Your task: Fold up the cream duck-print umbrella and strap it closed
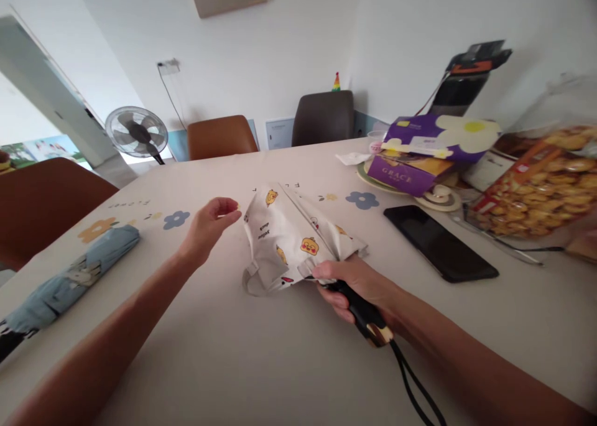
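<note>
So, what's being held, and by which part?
Right hand grips the white duck-print folding umbrella by its black handle; left hand holds nothing.

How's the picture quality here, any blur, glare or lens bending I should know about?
Head view: soft, even daylight, with only faint shadows beneath the white umbrella gripped by the right hand. Head view: wide-lens stretch slants the door frame and smears the snack bag at the right edge. The phone screen is dark, without hard glare.

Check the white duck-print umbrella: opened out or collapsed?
Collapsed, not yet wrapped: the white duck-print fabric umbrella lies in loose crumpled folds on the beige table, black handle gripped in the right hand.
</note>
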Tool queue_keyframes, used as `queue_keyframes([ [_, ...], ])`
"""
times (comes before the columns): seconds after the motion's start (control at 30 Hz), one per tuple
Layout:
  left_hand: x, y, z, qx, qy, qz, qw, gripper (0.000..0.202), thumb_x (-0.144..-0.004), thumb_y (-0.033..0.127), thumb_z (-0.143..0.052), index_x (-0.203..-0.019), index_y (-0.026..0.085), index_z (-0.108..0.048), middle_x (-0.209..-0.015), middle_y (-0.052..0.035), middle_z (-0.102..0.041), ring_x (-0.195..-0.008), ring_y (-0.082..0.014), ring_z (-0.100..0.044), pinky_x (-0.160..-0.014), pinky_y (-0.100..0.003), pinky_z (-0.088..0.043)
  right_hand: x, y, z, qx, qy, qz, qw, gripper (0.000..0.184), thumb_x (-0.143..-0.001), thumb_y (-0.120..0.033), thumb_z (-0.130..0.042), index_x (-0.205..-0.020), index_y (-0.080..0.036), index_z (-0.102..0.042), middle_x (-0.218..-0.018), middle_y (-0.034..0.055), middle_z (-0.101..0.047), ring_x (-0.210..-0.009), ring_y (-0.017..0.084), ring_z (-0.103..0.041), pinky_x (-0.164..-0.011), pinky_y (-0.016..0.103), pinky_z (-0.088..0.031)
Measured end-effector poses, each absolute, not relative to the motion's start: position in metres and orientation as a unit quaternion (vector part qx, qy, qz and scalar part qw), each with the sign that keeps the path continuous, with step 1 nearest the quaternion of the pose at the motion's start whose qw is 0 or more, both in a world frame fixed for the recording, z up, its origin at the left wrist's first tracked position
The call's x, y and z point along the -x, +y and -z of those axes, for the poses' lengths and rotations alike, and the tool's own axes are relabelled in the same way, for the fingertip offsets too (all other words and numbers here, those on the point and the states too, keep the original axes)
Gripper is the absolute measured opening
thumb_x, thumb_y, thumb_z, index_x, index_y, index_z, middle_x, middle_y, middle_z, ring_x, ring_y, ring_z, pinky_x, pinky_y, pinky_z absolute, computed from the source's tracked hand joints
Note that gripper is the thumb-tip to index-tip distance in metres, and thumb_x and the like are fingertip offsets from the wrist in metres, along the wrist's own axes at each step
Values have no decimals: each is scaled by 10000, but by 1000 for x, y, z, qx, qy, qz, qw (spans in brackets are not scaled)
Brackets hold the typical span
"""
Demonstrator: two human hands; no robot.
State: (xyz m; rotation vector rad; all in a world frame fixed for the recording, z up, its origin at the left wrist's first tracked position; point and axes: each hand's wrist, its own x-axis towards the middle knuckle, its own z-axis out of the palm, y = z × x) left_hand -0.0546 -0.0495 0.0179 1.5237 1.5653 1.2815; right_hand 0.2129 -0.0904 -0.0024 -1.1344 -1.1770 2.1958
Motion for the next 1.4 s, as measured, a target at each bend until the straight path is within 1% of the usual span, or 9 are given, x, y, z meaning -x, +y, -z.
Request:
queue_keyframes([
  [0.17, 14, -90, -28, -820, 475, -254, 194, 307, -652, 446, -691, -844, 214, -627, -817, -33, -621, -772, -175, -548, -711, -317, -440, -213, -87, 1, 406, -380, -806, 202, 212, -743, -347, -539, -666, -186, -425, -373, -80, -390, -277, 63, -348, -302, 175, -315],
  [0.27, 3, -100, -26, -877, 416, -203, 129, 169, -749, 360, -629, -832, 214, -641, -844, -53, -640, -808, -191, -548, -743, -339, -425, -213, -86, -1, 398, -357, -816, 219, 209, -755, -345, -549, -681, -184, -438, -369, -82, -386, -271, 58, -331, -298, 170, -314],
  [0.37, 10, -104, -38, -900, 344, -103, 247, 107, -811, 279, -570, -788, 227, -661, -830, -30, -661, -836, -168, -570, -801, -306, -422, -213, -85, -3, 391, -356, -812, 246, 201, -767, -343, -552, -696, -178, -461, -357, -80, -379, -265, 62, -324, -288, 172, -308],
  [0.47, 24, -106, -56, -887, 274, 9, 371, 227, -751, 261, -644, -976, 288, -666, -949, -12, -679, -949, -180, -571, -887, -306, -401, -215, -85, -5, 397, -355, -809, 250, 233, -772, -367, -563, -687, -169, -476, -352, -72, -379, -270, 66, -338, -287, 174, -310],
  [0.6, 25, -102, -53, -842, 406, -77, 347, 206, -814, 278, -546, -990, 278, -652, -959, -13, -671, -875, -162, -597, -770, -278, -443, -216, -87, -6, 380, -361, -815, 248, 256, -789, -378, -553, -675, -160, -483, -358, -69, -379, -276, 60, -340, -291, 167, -314],
  [0.7, 13, -96, -26, -838, 488, -163, 181, 131, -771, 337, -596, -793, 210, -616, -755, -11, -626, -692, -152, -560, -630, -280, -412, -215, -88, -7, 372, -354, -822, 245, 256, -805, -368, -526, -664, -158, -485, -355, -70, -367, -276, 56, -336, -292, 159, -312],
  [0.93, -1, -95, 10, -896, 389, -151, -151, 121, -822, 281, -541, -775, 170, -534, -720, -30, -564, -695, -178, -508, -634, -321, -347, -216, -88, -10, 349, -332, -841, 246, 264, -822, -368, -488, -670, -152, -499, -356, -69, -356, -275, 51, -337, -293, 149, -300],
  [1.27, 12, -86, 4, -885, 381, -216, -158, 63, -838, 125, -436, -808, 171, -469, -695, -17, -568, -635, -122, -517, -434, -213, -288, -224, -79, -11, 360, -313, -828, 295, 355, -802, -465, -532, -646, -148, -504, -355, -63, -357, -273, 54, -343, -279, 159, -277],
  [1.4, 27, -73, 8, -867, 412, -267, -91, 34, -837, 151, -433, -834, 184, -440, -772, -14, -590, -609, -90, -534, -480, -185, -387, -226, -76, -9, 370, -311, -810, 331, 401, -782, -534, -539, -658, -155, -508, -384, -53, -387, -297, 58, -341, -296, 172, -312],
])
